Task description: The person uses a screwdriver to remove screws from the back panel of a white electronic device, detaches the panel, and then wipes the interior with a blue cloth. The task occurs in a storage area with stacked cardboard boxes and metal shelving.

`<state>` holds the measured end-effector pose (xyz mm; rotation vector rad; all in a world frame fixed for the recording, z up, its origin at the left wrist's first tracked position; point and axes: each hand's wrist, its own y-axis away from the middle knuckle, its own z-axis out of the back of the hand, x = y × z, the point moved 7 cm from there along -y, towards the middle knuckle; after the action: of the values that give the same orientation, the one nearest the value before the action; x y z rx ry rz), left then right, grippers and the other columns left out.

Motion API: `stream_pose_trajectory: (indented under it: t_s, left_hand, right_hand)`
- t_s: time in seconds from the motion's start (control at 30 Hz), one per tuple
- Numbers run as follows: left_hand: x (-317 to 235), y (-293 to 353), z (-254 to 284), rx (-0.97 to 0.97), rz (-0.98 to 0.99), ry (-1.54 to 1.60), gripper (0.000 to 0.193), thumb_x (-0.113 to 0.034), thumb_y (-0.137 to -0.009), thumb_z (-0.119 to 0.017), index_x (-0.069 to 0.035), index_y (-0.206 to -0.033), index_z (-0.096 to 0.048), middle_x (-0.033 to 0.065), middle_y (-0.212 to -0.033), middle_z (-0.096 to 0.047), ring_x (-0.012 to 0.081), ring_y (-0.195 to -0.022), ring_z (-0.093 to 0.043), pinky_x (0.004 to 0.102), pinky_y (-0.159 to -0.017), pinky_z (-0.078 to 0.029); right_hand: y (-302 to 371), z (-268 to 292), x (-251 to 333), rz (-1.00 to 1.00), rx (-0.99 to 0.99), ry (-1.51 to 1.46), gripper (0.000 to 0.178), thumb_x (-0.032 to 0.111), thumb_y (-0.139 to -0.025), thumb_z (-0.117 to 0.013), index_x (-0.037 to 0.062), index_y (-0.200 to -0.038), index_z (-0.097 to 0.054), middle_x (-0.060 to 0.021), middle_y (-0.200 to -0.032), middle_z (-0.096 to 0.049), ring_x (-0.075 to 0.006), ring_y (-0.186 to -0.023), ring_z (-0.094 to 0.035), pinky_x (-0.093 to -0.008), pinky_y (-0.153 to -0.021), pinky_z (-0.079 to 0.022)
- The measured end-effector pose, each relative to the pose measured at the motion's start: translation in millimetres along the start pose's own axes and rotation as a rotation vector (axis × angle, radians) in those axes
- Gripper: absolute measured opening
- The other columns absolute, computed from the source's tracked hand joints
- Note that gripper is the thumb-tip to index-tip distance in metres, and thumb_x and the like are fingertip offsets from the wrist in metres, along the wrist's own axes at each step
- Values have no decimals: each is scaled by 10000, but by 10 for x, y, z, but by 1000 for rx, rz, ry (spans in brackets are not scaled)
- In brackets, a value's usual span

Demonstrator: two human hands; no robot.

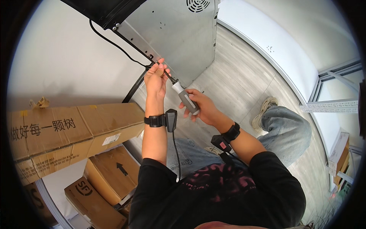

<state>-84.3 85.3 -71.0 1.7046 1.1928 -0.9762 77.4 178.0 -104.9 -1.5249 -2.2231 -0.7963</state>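
Observation:
A screwdriver [187,100] with a grey and white handle and a thin dark shaft slants up and to the left. Around its handle my right hand [204,107] is closed, fingers curled along the grip. My left hand [154,81] pinches at the far end of the shaft, close to the lower edge of a grey metal cabinet [183,45]. The fingertips partly cover the screwdriver's tip, so whether a screw sits there cannot be made out. A black frame bar [131,45] runs along the cabinet's left edge, beside my left hand.
A black cable [114,42] hangs at the left of the cabinet. Long cardboard boxes [89,122] and smaller cartons [114,171] stand on my left. Wood-look floor [232,72] lies at the right, bordered by a white panel [274,42] and metal shelving [331,86].

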Motion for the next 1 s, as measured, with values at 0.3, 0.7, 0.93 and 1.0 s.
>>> stream_pose_trajectory:
  t_s: [0.3,0.7,0.93,1.0]
  left_hand:
    - [144,-58,-200,-49,15,-27,225,-101,-915,-601,-19,-1123,-620,8,-823,-623,93,-702,-591,228,-614,-511]
    - [190,-38,-352,27,67,12,242,-106,-933,-567,-10,-1153,-593,31,-854,-638,117,-702,-612,247,-636,-533]
    - [335,-152,-384,3,61,-18,208,-105,-930,-572,-14,-1113,-615,40,-812,-638,133,-681,-628,263,-596,-543]
    - [367,-169,-439,9,68,-12,207,-108,-936,-554,-22,-1115,-615,33,-818,-638,132,-692,-629,265,-609,-541]
  right_hand:
    - [-3,252,322,395,-349,698,514,115,-788,-695,82,-1236,-445,-55,-881,-496,-108,-598,-500,-259,-447,-441]
    - [34,383,285,272,-307,385,488,85,-833,-639,74,-1271,-424,-55,-974,-537,-127,-744,-552,-251,-479,-446]
    - [41,447,395,257,-272,431,480,133,-829,-646,42,-1246,-429,-79,-984,-529,-129,-715,-563,-252,-487,-451]
    - [51,472,431,168,-204,178,454,137,-842,-631,38,-1240,-436,-79,-984,-533,-138,-732,-585,-253,-492,-454]
